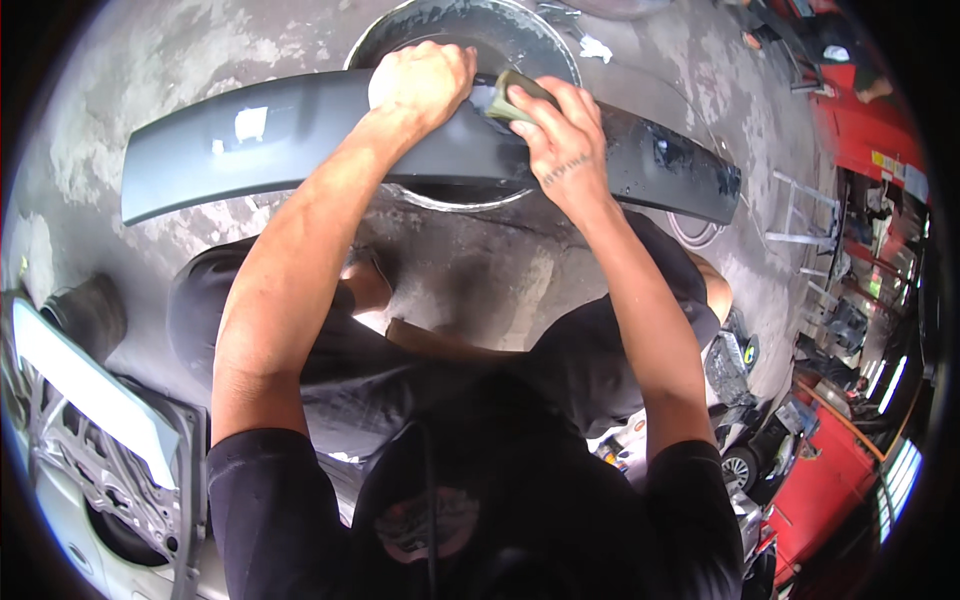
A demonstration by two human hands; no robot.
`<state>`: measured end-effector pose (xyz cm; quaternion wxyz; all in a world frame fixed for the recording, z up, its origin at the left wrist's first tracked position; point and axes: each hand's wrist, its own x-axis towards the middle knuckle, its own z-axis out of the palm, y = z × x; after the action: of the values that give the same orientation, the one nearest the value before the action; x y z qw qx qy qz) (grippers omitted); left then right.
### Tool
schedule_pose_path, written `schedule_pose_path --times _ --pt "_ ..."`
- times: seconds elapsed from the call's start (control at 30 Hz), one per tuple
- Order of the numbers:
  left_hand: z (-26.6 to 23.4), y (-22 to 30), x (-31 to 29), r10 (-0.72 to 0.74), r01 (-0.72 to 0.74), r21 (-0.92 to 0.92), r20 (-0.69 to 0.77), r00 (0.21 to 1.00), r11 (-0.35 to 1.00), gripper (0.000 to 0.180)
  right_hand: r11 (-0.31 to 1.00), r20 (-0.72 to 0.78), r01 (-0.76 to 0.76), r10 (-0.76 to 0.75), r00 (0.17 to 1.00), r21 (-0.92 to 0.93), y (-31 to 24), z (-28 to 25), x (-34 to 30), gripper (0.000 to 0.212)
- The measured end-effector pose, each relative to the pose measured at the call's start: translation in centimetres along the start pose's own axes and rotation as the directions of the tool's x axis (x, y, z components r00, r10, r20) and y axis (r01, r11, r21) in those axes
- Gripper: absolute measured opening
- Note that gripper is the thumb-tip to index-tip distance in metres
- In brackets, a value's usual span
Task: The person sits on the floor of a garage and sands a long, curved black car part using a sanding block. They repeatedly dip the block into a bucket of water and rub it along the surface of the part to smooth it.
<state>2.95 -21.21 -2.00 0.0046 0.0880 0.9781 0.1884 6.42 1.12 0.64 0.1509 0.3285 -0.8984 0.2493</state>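
A long, curved dark grey car panel [300, 130] lies across a round metal tub [375, 40]. My right hand [570, 135] grips an olive-green sanding block [520, 95] against the panel's top, right of its middle. Wet-looking patches and drops show on the panel around the block and toward its right end. My left hand [420, 82] is closed in a fist over the panel's middle, just left of the block. What its curled fingers hold, if anything, is hidden. Pale light patches [250, 123] show on the panel's left part.
The tub stands on a stained concrete floor [200, 60]. A bare car door [110, 450] lies at the lower left beside a dark round container [88, 315]. To the right are a metal stand [805, 225], red panels [815, 470] and clutter. My knees flank the space before the panel.
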Motion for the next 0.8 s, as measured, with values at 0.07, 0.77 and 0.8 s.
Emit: schedule_pose_path --times 0.07,0.77,0.8 --pt "1.5 -0.8 0.1 -0.006 0.006 -0.015 -0.045 0.999 1.000 0.044 0.999 0.041 0.036 -0.035 0.999 -0.027 0.2 -1.0 -0.4 0.040" --pt "0.5 0.0 0.1 -0.060 0.060 -0.045 -0.007 0.998 0.997 0.052 0.998 0.007 0.024 -0.024 1.000 -0.057 0.8 -1.4 -2.0 0.039" --pt "0.6 0.1 0.2 -0.041 0.041 -0.029 0.009 0.999 0.999 0.052 0.999 0.029 0.020 -0.019 0.999 -0.049 0.5 -1.7 -2.9 0.039"
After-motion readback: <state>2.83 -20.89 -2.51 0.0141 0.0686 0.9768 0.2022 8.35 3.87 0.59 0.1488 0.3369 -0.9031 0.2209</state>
